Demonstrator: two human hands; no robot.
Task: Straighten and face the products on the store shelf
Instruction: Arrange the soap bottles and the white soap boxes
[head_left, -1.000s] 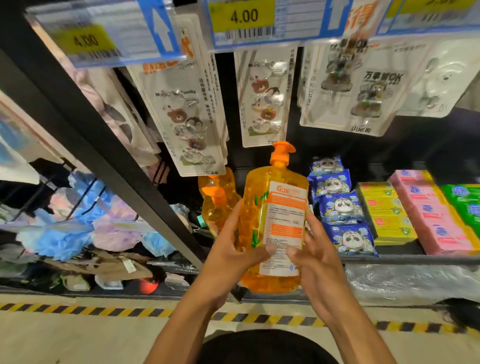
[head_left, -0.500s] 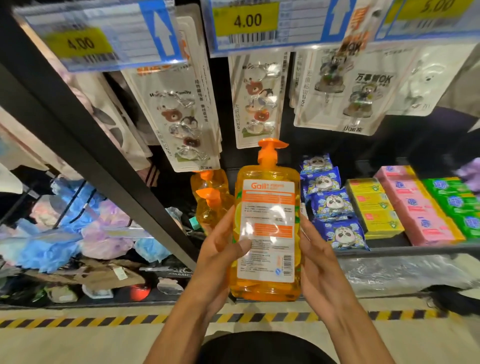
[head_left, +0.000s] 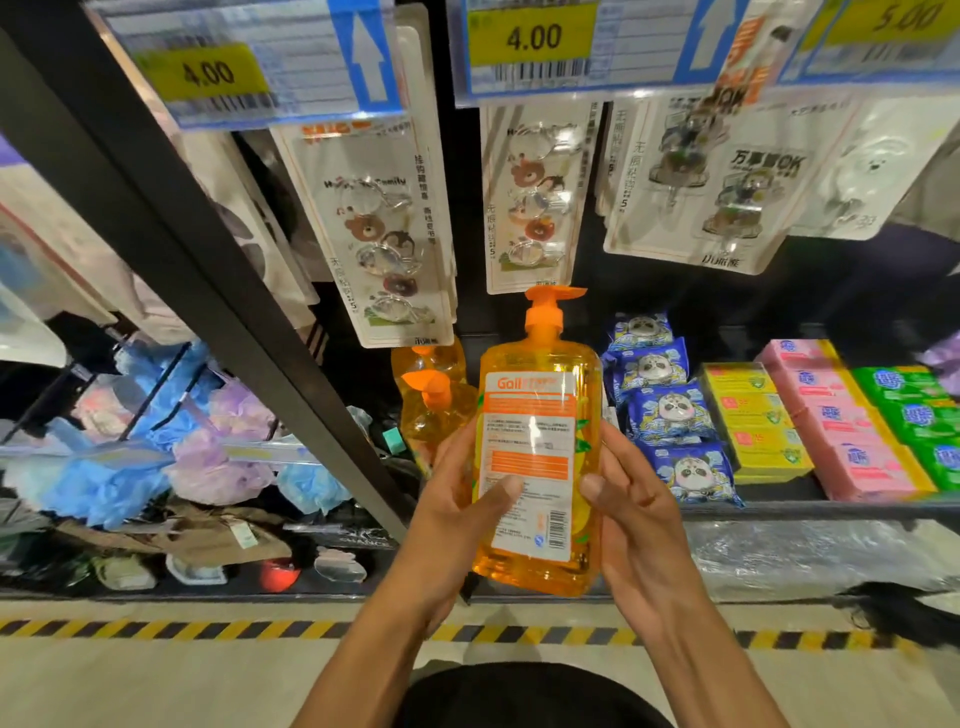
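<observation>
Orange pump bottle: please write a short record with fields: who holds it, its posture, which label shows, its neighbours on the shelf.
item: orange pump bottle, upright, pump on top
held by: left hand and right hand, one each side, thumbs in front
label shown: small print and barcode
place: held before the shelf, not set down
neighbours: similar bottles behind left, panda packs right

One view only: head-worn, wide-angle. Faces forward and down at black metal store shelving (head_left: 208, 234), close range. Yellow-and-blue paper price tags (head_left: 530, 41) at top edge; yellow-black striped floor tape (head_left: 208, 629) near bottom.
</observation>
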